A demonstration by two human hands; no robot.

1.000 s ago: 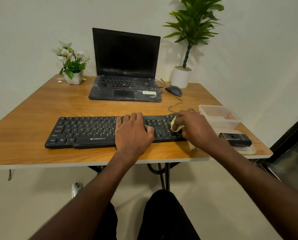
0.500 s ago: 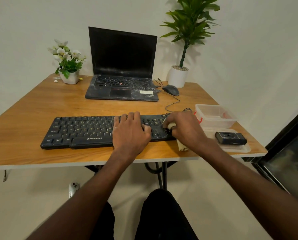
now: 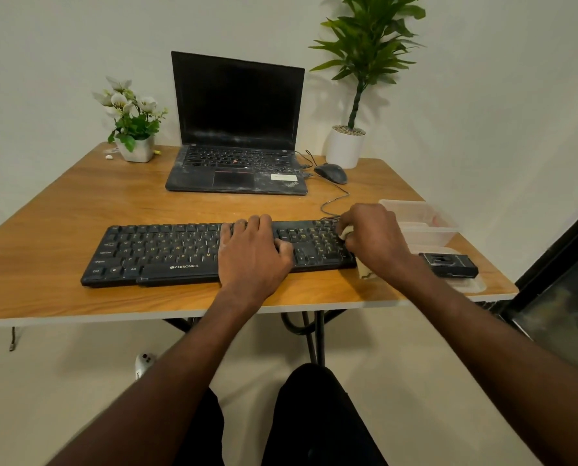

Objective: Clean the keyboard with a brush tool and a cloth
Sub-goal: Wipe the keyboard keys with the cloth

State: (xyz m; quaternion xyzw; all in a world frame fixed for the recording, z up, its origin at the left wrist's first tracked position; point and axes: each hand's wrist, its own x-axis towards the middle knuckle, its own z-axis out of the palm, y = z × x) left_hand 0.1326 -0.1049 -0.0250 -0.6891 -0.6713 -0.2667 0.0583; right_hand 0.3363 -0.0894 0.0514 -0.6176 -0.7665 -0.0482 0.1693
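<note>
A black keyboard (image 3: 166, 252) lies along the front of the wooden table (image 3: 62, 203). My left hand (image 3: 252, 252) rests flat on its middle keys with fingers spread. My right hand (image 3: 373, 237) grips a pale yellow cloth (image 3: 346, 232) against the keys at the keyboard's right end. A corner of the cloth hangs out below the hand, off the keyboard's right edge. No brush is in sight.
A dusty open laptop (image 3: 237, 129) stands at the back, with a wired mouse (image 3: 331, 173) to its right. A flower pot (image 3: 134, 148) and a tall potted plant (image 3: 346, 149) flank it. A clear plastic container (image 3: 422, 223) and a small black box (image 3: 449, 264) sit at the right edge.
My right hand has moved the cloth to the right and away from me, up to the far right keys. The left hand has stayed on the middle keys.
</note>
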